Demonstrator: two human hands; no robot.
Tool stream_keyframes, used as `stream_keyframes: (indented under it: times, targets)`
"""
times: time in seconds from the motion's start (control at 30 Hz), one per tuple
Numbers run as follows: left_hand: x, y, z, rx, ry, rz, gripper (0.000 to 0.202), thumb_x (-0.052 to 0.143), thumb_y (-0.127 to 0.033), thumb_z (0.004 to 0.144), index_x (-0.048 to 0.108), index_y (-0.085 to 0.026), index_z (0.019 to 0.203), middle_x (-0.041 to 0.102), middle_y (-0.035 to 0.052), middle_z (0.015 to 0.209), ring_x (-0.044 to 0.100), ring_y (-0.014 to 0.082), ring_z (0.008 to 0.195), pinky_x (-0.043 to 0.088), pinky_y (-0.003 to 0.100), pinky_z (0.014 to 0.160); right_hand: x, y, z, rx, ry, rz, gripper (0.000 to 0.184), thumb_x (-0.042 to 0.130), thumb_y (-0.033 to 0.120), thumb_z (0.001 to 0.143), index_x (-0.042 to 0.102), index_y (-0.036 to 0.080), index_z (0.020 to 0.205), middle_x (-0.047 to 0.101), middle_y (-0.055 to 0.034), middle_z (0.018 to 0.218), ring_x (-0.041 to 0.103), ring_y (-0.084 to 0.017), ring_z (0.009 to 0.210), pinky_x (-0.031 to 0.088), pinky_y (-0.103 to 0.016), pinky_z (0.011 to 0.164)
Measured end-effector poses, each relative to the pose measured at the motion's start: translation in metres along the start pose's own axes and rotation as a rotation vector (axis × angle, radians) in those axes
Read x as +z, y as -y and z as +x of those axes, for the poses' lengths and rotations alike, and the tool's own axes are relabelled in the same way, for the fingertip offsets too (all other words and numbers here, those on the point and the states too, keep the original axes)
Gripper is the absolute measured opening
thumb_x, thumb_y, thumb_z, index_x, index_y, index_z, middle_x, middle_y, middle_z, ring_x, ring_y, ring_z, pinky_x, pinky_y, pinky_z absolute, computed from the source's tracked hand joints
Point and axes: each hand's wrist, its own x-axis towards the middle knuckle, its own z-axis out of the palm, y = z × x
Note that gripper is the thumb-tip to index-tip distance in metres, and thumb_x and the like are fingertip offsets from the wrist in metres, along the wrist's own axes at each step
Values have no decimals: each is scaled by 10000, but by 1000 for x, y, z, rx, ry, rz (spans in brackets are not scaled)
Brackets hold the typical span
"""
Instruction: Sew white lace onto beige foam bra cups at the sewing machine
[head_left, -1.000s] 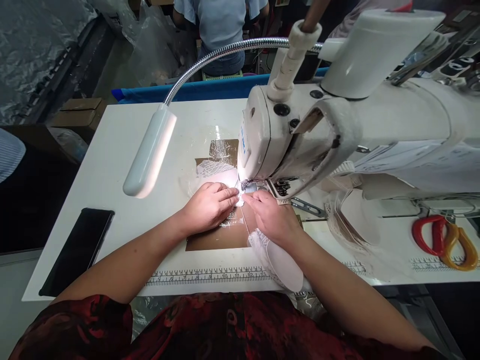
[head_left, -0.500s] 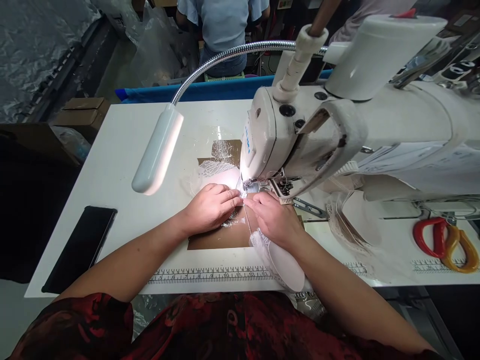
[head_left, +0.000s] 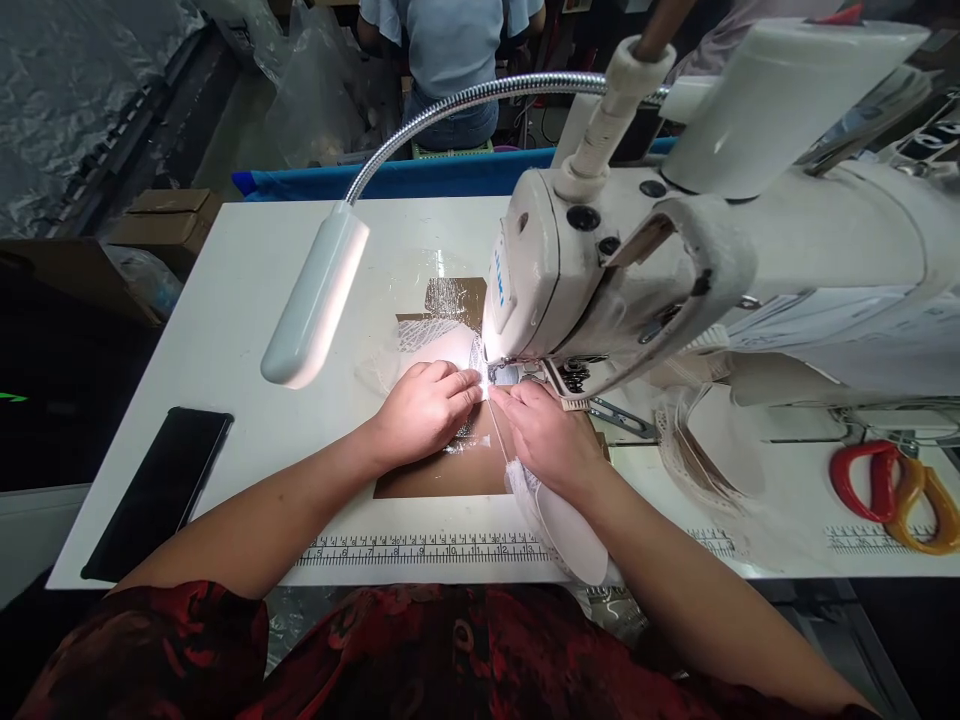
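My left hand (head_left: pixel 424 412) lies with fingers together, pressing white lace fabric (head_left: pixel 420 340) flat just left of the needle of the white sewing machine (head_left: pixel 675 270). My right hand (head_left: pixel 547 435) rests beside it on the right, fingertips pinching the same lace at the presser foot (head_left: pixel 501 375). A white padded piece with a lace edge (head_left: pixel 562 525) trails from under my right wrist toward the table's front edge. Both hands sit over a brown taped patch (head_left: pixel 442 475) on the white table (head_left: pixel 225 330).
A gooseneck lamp (head_left: pixel 315 295) hangs over the table left of the machine. A black phone (head_left: pixel 157 490) lies at the left front. Red and orange scissors (head_left: pixel 892 485) lie far right. A printed ruler (head_left: pixel 420 550) runs along the front edge. Another person (head_left: pixel 450 50) sits beyond the table.
My hands have crept slightly toward the needle with the lace; the view shifted a little right. Otherwise the scene is the same.
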Motion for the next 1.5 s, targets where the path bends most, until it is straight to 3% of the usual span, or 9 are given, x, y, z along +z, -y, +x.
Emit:
stream_keyframes:
  times: [0.4,0.57,0.77,0.93,1.07,1.17,1.27,1.4,1.5]
  targets:
    - [1,-4,-1,-69,-16,86,278,426,-258,946,603,-155,1134,614,94,1240,531,252,1033,427,387,833,-6,-10,-1,3,-76,67,364,430,211,916,614,200,1230,677,-74,1084,593,-199,902,433,-290,732]
    - [-15,-19,-5,-162,185,213,358,345,-307,968,562,-149,1206,573,123,1264,514,278,1056,403,386,752,-33,-27,-12,140,24,-15,296,411,263,928,679,176,1018,679,-78,973,612,-201,863,418,-279,672]
    - [-53,-39,-20,-277,382,48,453,416,-466,922,578,-169,1224,615,117,1172,553,271,964,444,361,728,-48,-40,-31,222,250,-313,344,438,116,867,612,119,1164,638,-133,1032,611,-259,930,423,-308,682]
    - [-66,-13,-19,-468,171,-170,499,497,-469,869,555,-173,1266,597,97,1247,547,267,1100,459,359,872,-39,-41,-36,151,221,-402,398,426,89,866,571,114,1236,627,-149,1018,615,-262,901,434,-313,662]
    - [-56,12,-15,-684,159,-351,588,654,-398,729,555,-153,1255,616,117,1210,580,293,1067,470,368,858,-36,-47,-30,172,219,-391,410,414,75,856,562,79,1238,636,-162,1003,627,-274,886,434,-324,668]
    - [-47,16,-16,-709,158,-724,484,667,-314,712,598,-144,1161,651,98,1122,625,244,966,487,312,783,-40,-48,-30,218,211,-307,359,348,94,888,616,72,1125,665,-161,957,646,-262,848,425,-316,645]
    - [-43,11,-19,-651,173,-1045,358,699,-314,704,637,-124,1001,658,70,960,628,193,827,477,263,671,-47,-40,-34,212,135,-113,389,330,142,907,559,97,1218,692,-140,992,655,-246,833,430,-315,645]
    - [-43,4,-21,-637,209,-1272,349,770,-342,663,627,-108,879,618,36,818,594,146,713,458,230,604,-49,-13,-28,130,23,341,338,386,324,927,592,194,1162,689,-83,1039,633,-223,913,460,-317,746]
    - [-43,0,-20,-626,222,-1360,354,786,-348,660,619,-110,864,613,27,797,585,136,698,459,222,600,-41,6,-11,153,101,620,313,579,436,813,633,199,1010,666,-42,883,602,-192,793,457,-292,682]
